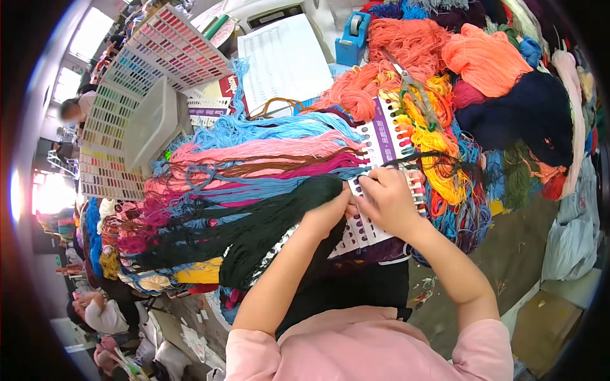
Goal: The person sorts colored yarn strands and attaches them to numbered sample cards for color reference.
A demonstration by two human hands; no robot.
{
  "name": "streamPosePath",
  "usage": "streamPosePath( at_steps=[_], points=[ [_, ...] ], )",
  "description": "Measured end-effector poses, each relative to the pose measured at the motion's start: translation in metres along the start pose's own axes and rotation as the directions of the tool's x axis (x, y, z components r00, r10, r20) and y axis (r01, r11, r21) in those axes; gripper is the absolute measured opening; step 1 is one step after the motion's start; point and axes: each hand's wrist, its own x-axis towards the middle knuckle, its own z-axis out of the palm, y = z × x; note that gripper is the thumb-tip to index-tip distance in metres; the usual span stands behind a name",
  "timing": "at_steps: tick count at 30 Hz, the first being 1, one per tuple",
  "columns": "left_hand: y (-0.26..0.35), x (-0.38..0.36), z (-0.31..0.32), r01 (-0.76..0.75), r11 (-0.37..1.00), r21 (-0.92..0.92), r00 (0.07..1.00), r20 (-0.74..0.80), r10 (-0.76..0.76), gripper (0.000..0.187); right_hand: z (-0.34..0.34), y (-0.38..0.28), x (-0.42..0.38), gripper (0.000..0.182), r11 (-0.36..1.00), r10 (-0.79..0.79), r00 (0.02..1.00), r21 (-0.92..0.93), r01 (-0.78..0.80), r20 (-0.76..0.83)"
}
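A white punched card with a purple strip [384,134] lies across the middle of the yarn pile, several thread colours running through its edge holes. My left hand [330,213] is closed on a thick black yarn bundle [254,219] that spreads out to the left. Just right of it, my right hand [384,198] rests over the card's hole edge, fingers bent and pinched together; what is between them is too small to name. Black strands run off to the right above that hand. Blue, pink and magenta yarns [267,149] lie beyond the black bundle.
Scissors [406,79] lie on yellow and coral yarn at the back right. A blue tape dispenser [352,39], a printed sheet [279,63], a white bin [152,120] and colour charts [171,47] stand behind. Dark yarn [527,117] lies at right. Other people sit far left.
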Motion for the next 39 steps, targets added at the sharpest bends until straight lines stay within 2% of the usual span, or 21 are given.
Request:
streamPosePath(
  at_steps=[1, 5, 12, 15, 16, 18, 19, 20, 22, 23, 24, 26, 28, 29, 31, 32, 33, 34, 36, 38, 39],
  points=[
    [0.004, 0.000, -0.001, 0.004, 1.000, -0.029, 0.999, 0.033, -0.004, 0.016, -0.003, -0.001, 0.000, 0.031, 0.999, 0.001, 0.997, -0.043, 0.002, 0.072],
    [0.001, 0.003, 0.003, -0.071, 0.982, -0.175, 0.996, 0.047, 0.080, 0.017, -0.007, -0.012, -0.003, 0.035, 0.991, -0.008, 0.999, -0.132, 0.015, 0.053],
    [-0.018, 0.017, 0.012, -0.158, 0.973, -0.169, 0.987, -0.028, 0.156, 0.019, -0.006, 0.000, 0.003, 0.029, 0.989, 0.072, 0.996, 0.124, -0.077, 0.046],
    [-0.014, 0.001, 0.002, -0.141, 0.940, -0.311, 0.990, -0.064, 0.127, 0.018, -0.005, -0.003, 0.001, 0.025, 0.976, 0.145, 0.989, 0.166, -0.138, -0.029],
    [-0.011, -0.006, -0.001, -0.092, 0.845, -0.526, 0.996, -0.041, 0.083, 0.016, -0.003, -0.002, 0.000, 0.024, 0.978, 0.137, 0.990, 0.166, -0.130, -0.032],
    [0.000, -0.021, -0.013, 0.113, 0.670, -0.734, 0.987, 0.157, 0.007, 0.016, 0.001, 0.003, -0.003, 0.022, 0.978, 0.132, 0.990, 0.166, -0.122, -0.046],
    [-0.004, -0.025, -0.021, 0.199, 0.549, -0.812, 0.928, 0.336, 0.161, 0.017, -0.001, 0.005, -0.003, 0.019, 0.977, 0.110, 0.994, 0.184, -0.103, -0.024],
    [-0.006, -0.023, -0.023, 0.312, 0.342, -0.886, 0.886, 0.401, 0.231, 0.017, -0.001, 0.007, -0.003, 0.018, 0.946, 0.155, 0.988, 0.292, -0.142, -0.023],
    [-0.002, -0.011, -0.029, 0.321, 0.548, -0.773, 0.789, 0.538, 0.297, 0.018, 0.000, 0.009, -0.003, 0.017, 0.845, 0.235, 0.972, 0.495, -0.203, -0.002],
    [0.002, -0.007, -0.022, 0.132, 0.803, -0.581, 0.903, 0.404, 0.144, 0.018, -0.002, 0.008, -0.001, 0.018, 0.825, 0.235, 0.970, 0.540, -0.167, -0.060],
    [0.005, -0.004, -0.010, 0.003, 0.962, -0.273, 0.978, 0.202, 0.054, 0.017, -0.001, 0.008, -0.001, 0.018, 0.814, 0.257, 0.965, 0.549, -0.190, -0.048],
    [0.006, 0.000, -0.001, -0.171, 0.981, 0.095, 0.964, 0.220, 0.147, 0.017, 0.001, 0.011, -0.002, 0.018, 0.790, 0.310, 0.950, 0.563, -0.242, -0.026],
    [-0.003, -0.003, -0.013, -0.078, 0.996, 0.037, 0.993, 0.097, 0.074, 0.015, 0.003, 0.007, -0.002, 0.026, 0.897, 0.280, 0.958, 0.338, -0.284, 0.061],
    [0.020, -0.029, -0.010, 0.120, 0.985, -0.127, 0.985, -0.108, -0.134, 0.018, 0.004, 0.005, -0.002, 0.029, 0.927, 0.261, 0.964, 0.267, -0.264, 0.046],
    [0.007, -0.046, -0.067, -0.082, 0.989, -0.120, 0.996, -0.042, 0.078, 0.021, 0.008, 0.004, -0.001, 0.033, 0.951, 0.246, 0.969, 0.183, -0.248, 0.035],
    [0.008, -0.061, -0.086, -0.020, 0.951, -0.310, 0.968, -0.245, -0.059, 0.017, 0.010, 0.007, -0.002, 0.033, 0.967, 0.208, 0.978, 0.151, -0.204, -0.008],
    [0.010, -0.079, -0.119, -0.018, 0.935, -0.354, 0.963, -0.259, -0.079, 0.018, 0.013, 0.009, -0.002, 0.033, 0.980, 0.165, 0.985, 0.121, -0.158, -0.052],
    [0.007, -0.098, -0.148, -0.116, 0.914, -0.389, 0.938, -0.347, -0.029, 0.015, 0.015, 0.010, -0.002, 0.032, 0.990, 0.120, 0.988, 0.090, -0.112, -0.093],
    [0.004, -0.132, -0.216, -0.311, 0.755, -0.577, 0.944, -0.278, 0.176, 0.014, 0.012, 0.006, 0.000, 0.030, 0.983, 0.171, 0.984, 0.068, -0.168, -0.044],
    [0.000, -0.163, -0.274, -0.463, 0.346, -0.816, 0.887, -0.428, 0.175, 0.008, 0.013, 0.006, -0.001, 0.030, 0.987, 0.157, 0.986, 0.045, -0.155, -0.052],
    [-0.004, -0.182, -0.298, -0.592, 0.446, -0.671, 0.789, -0.594, 0.154, 0.014, 0.012, 0.004, 0.000, 0.029, 0.987, 0.160, 0.986, 0.034, -0.158, -0.055]
  ],
)
